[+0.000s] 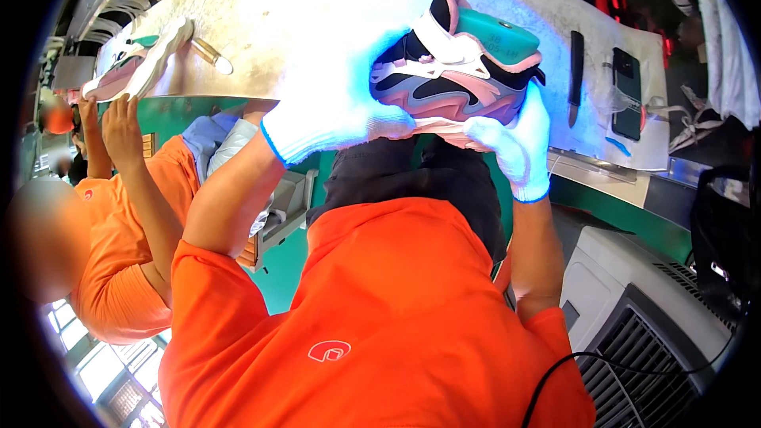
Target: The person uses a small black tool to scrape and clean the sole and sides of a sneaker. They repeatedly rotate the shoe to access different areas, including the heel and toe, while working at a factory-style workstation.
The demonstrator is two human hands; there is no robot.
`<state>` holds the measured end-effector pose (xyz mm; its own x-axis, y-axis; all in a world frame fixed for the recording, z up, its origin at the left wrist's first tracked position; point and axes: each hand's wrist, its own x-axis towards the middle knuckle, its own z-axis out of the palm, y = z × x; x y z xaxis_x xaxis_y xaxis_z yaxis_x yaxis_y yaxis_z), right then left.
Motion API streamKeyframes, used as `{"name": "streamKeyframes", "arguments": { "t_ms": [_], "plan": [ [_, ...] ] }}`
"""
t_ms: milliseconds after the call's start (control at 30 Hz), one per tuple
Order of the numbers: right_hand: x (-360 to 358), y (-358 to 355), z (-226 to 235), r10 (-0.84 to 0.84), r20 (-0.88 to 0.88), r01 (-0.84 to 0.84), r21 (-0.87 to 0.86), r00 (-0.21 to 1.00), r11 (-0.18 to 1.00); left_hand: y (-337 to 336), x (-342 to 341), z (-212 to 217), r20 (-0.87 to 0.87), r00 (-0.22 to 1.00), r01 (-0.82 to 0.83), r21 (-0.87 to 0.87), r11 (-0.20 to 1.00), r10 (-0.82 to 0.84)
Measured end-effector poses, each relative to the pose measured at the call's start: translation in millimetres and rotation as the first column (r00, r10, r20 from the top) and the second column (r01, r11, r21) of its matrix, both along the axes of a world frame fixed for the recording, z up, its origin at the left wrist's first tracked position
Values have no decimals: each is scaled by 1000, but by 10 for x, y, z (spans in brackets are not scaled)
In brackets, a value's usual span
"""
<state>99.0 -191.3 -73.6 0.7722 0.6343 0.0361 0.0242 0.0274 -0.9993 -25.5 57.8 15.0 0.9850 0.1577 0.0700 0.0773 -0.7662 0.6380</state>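
A pink, black, grey and white sneaker is held up over the near edge of the worktable, tilted on its side. A teal shoe last fills its opening. My left hand, in a white knit glove, grips the shoe at its left end, with the thumb along the pale pink sole edge. Glare washes out that hand's upper fingers. My right hand, gloved the same way, closes around the right end, its thumb under the sole and its other fingers mostly hidden behind the shoe.
On the worktable to the right lie a black-handled knife, a dark phone and a blue strip. A slim tool with a white tip lies left. Beyond it, a co-worker in orange handles another shoe.
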Motion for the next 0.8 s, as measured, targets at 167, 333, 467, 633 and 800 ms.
{"name": "streamKeyframes", "arguments": {
  "t_ms": [167,333,467,633,800],
  "plan": [
    [-7,-8,-66,19,30,-18,-29,999,999,-54,73,70,-83,994,-60,68,996,66],
    [-13,32,-137,-7,14,6,73,1000,997,-58,109,-21,78,997,-28,90,996,21],
    [-107,-3,-138,-32,-42,33,6,999,999,-241,116,-74,-20,993,-117,120,986,120],
    [-52,12,-117,-12,39,12,-12,999,1000,-474,196,32,-200,930,-299,70,952,307],
    [0,14,-125,-87,-38,88,30,995,996,-103,242,53,69,994,-48,-376,925,80]
  ]
}}
